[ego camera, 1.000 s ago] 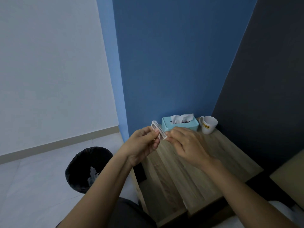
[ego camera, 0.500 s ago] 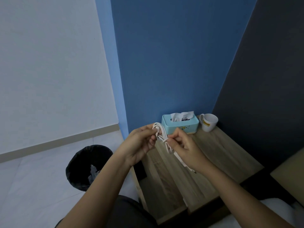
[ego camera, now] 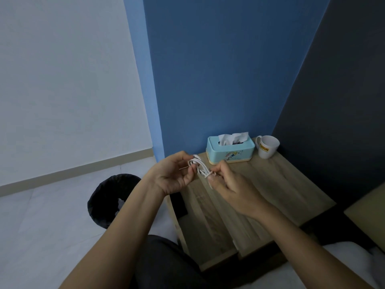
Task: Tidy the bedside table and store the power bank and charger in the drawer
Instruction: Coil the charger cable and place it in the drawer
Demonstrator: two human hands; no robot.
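The left hand [ego camera: 175,176] is curled around a small bundle of white charger cable [ego camera: 199,166], its fingers pinching the loops together so the coil cannot spring apart, while the right hand [ego camera: 231,184] pinches the loose end of the same cable just right of the bundle, seemingly to wrap or tuck it around the loops. Both hands hold the cable in the air above the near-left part of the table [ego camera: 270,184], in front of the tissue box [ego camera: 230,150], which stands at the back edge against the blue wall. A white mug [ego camera: 267,146] sits just right of the tissue box in the back corner, well clear of the work. A black waste bin [ego camera: 108,201] stands on the floor, left of the table. Bundling the cable first looks like a way to make it compact enough to lie neatly in the drawer. No power bank shows, and whether the drawer is open cannot be told.
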